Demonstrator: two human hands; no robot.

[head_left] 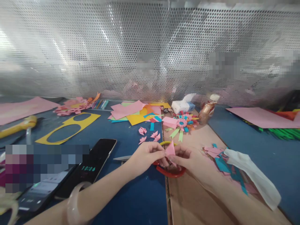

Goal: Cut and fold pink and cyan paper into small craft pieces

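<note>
A small folded piece of pink paper [170, 151] is pinched between both hands, one pointed corner standing up. My left hand [150, 154], its wrist in a pale bangle, grips the paper's left side with thumb and fingers. On the right side my right hand [185, 157] presses it with the thumb. Beneath the hands lie scissors [170, 172] with red and yellow handles, partly hidden, their blades pointing left. Just beyond, several small folded pink pieces [155, 136] rest on the blue table.
Coloured paper sheets [128, 111], a paper-strip flower [181, 122], a tissue pack [182, 105] and a bottle [207, 109] stand along the perforated metal panel [105, 47]. Two phones [98, 159] lie left, near a yellow cut-out sheet [81, 128]. Paper scraps [222, 164] lie right.
</note>
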